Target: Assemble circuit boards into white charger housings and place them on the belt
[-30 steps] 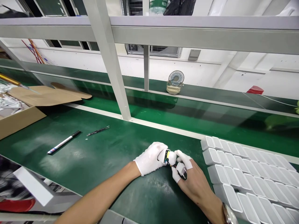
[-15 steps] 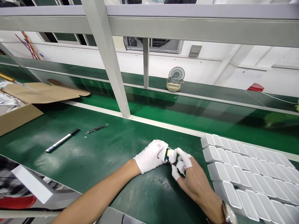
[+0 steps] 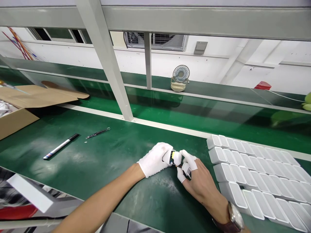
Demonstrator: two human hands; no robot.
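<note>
My left hand, in a white glove, is closed around a small white casing. A circuit board with a yellow part shows at the casing's right end. White finger covers are on the fingertips of my right hand, which is closed on a small white plug-like piece. Its thumb and forefinger come close to another white part beside the board; whether they touch it I cannot tell. Both hands meet just above the green table.
Rows of white box-shaped cases stand at the right. On the left lie a marker pen and tweezers. An open cardboard box is at far left. A grey post rises from the table's back edge; a small fan stands behind.
The view has shifted slightly, so everything sits a little further left and up. Both hands keep their hold on the same pieces, with hardly any movement between them.
</note>
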